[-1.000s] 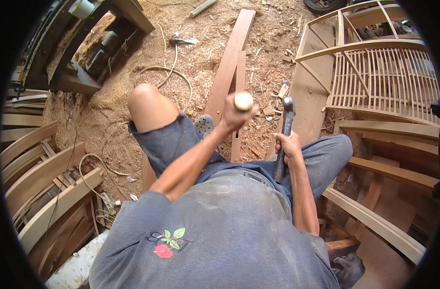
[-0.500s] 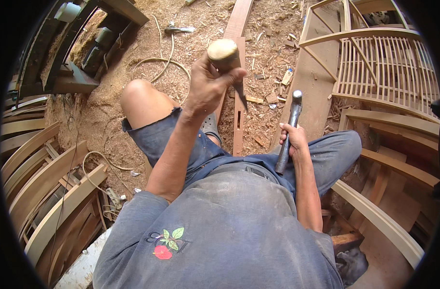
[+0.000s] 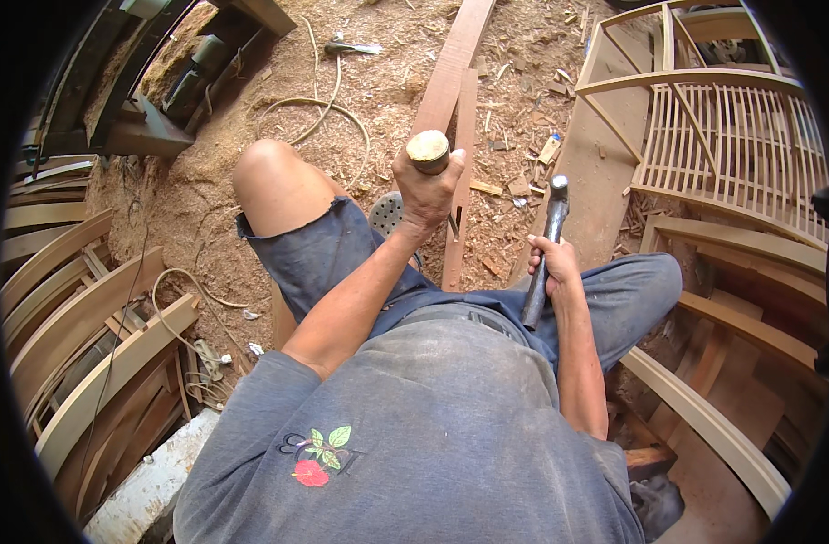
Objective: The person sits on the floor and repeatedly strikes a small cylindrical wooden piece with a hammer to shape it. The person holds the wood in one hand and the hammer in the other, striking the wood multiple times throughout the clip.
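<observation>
My left hand (image 3: 422,195) is closed around the thick handle of a chisel (image 3: 428,148), whose pale round butt points up. The chisel's dark blade shows below my fist, its tip at or just over a narrow slot in a slim wooden bar (image 3: 453,265); whether it touches is unclear. That bar runs between my legs, alongside a wider plank (image 3: 453,68). In my right hand (image 3: 557,261), above my right thigh, is a metal hammer (image 3: 554,218), gripped by its dark shaft with the shiny head up.
Shavings and wood scraps (image 3: 514,136) cover the ground. A cable (image 3: 328,125) curls beyond my left knee, near a small dark tool (image 3: 351,47). Curved wooden pieces (image 3: 88,363) are stacked at left. Slatted wooden frames (image 3: 714,154) and a wide board (image 3: 605,136) lie at right.
My left hand has come down and slightly right with the chisel, bringing its blade to the slotted bar. My right hand and the hammer have hardly moved.
</observation>
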### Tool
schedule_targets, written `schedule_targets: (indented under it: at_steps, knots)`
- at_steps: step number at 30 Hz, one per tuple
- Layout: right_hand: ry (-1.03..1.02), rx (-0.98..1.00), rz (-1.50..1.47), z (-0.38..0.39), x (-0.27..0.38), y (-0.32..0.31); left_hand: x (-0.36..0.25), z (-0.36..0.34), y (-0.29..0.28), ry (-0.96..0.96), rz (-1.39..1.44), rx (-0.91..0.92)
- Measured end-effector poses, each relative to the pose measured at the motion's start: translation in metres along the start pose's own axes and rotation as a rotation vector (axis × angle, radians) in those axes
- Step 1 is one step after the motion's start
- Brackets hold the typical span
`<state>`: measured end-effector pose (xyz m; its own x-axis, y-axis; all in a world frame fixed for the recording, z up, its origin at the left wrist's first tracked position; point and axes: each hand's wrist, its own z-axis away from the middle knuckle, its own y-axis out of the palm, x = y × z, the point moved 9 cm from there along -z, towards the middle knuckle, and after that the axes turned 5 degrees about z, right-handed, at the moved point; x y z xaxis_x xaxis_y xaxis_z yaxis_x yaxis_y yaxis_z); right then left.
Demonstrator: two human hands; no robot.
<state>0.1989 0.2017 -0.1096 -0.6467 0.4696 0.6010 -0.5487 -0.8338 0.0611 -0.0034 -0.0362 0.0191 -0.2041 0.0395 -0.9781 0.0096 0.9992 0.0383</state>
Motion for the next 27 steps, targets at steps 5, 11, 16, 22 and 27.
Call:
schedule_targets:
  at_steps: [5,11,16,22,27]
  knots:
    - [-0.020,0.008,-0.002,0.000,0.001,-0.001,-0.007,0.004,0.003,0.030,-0.050,0.042]
    - [-0.098,-0.029,0.080,0.010,0.013,0.002,-0.020,0.016,0.027,0.036,-0.099,0.188]
    - [-0.350,-0.040,0.281,0.042,0.063,0.021,-0.017,0.019,0.040,0.006,-0.081,0.220]
    - [-0.962,0.103,0.203,0.170,0.208,0.063,-0.028,0.025,0.030,0.090,-0.138,0.168]
    - [-1.377,-0.050,0.281,0.245,0.263,0.083,-0.028,0.036,0.027,0.137,-0.130,0.162]
